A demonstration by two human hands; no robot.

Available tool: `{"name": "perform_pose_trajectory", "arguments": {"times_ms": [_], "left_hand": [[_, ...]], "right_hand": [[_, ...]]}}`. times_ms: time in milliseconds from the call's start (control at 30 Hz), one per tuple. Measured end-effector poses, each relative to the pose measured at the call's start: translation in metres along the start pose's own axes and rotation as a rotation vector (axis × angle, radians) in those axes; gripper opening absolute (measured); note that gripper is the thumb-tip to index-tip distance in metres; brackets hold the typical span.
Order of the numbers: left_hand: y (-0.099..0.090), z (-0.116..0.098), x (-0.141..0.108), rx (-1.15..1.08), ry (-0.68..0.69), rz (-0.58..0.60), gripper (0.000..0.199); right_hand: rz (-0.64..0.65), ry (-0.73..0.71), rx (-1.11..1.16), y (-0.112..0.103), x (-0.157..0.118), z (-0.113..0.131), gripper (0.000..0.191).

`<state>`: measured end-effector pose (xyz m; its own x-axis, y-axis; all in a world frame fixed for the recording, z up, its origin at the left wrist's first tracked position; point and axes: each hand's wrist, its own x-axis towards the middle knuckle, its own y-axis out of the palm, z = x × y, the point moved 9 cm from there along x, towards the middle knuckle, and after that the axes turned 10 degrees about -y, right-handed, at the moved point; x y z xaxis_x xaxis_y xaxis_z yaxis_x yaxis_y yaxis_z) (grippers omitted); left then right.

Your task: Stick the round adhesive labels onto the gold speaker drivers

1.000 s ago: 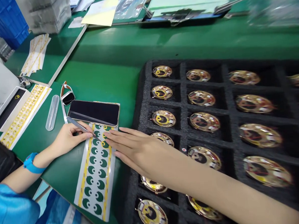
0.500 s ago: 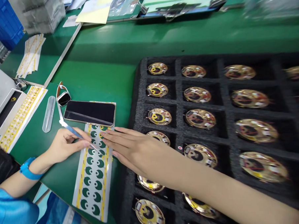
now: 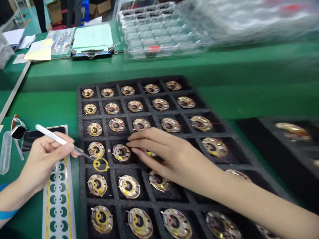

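My left hand (image 3: pixel 51 149) is closed round white-handled tweezers (image 3: pixel 54 135) pointing down and right. At their tips hangs a thin yellow ring-shaped sticker (image 3: pixel 101 165), over the left column of the black foam tray (image 3: pixel 82 151). My right hand (image 3: pixel 168 150) reaches across the tray, fingers stretched and slightly bent. Its fingertips are beside a round gold-rimmed part (image 3: pixel 121 153) in the second column; whether they touch it I cannot tell. Under my left hand lies a sticker sheet (image 3: pixel 57 212) with yellow edge strips and rows of cut-outs.
A phone (image 3: pixel 28 139), a watch (image 3: pixel 18 132) and a clear plastic case (image 3: pixel 5 154) lie at the left. Behind the tray are a clipboard (image 3: pixel 92 38) and clear plastic trays (image 3: pixel 150 31). Another black tray (image 3: pixel 271 135) stands at the right.
The view has swung right. My left hand has lifted the tweezers off the sheet with the yellow sticker at their tips. My right hand has left the sheet for the tray's second column.
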<state>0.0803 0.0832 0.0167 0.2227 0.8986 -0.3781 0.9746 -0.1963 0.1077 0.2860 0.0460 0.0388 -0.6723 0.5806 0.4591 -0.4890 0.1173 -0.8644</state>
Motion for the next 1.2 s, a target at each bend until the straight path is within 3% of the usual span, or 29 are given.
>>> {"name": "perform_pose_trajectory", "arguments": {"times_ms": [167, 267, 400, 667, 1200], "left_hand": [[0.044, 0.011, 0.038, 0.137, -0.016, 0.043, 0.008], [0.059, 0.014, 0.053, 0.247, -0.011, 0.08, 0.009], [0.072, 0.007, 0.059, 0.441, 0.093, 0.095, 0.017], [0.075, 0.006, 0.058, 0.572, 0.044, 0.048, 0.008], [0.078, 0.002, 0.057, 0.625, 0.048, -0.005, 0.009]], "right_hand": [[0.02, -0.027, 0.09, 0.012, -0.031, 0.001, 0.028], [-0.033, -0.01, 0.078, 0.017, -0.045, 0.004, 0.033], [-0.032, 0.036, 0.077, 0.026, -0.057, 0.003, 0.04], [-0.061, 0.037, 0.018, 0.023, -0.059, 0.005, 0.037], [0.017, 0.019, -0.012, 0.028, -0.066, 0.009, 0.042]]}}
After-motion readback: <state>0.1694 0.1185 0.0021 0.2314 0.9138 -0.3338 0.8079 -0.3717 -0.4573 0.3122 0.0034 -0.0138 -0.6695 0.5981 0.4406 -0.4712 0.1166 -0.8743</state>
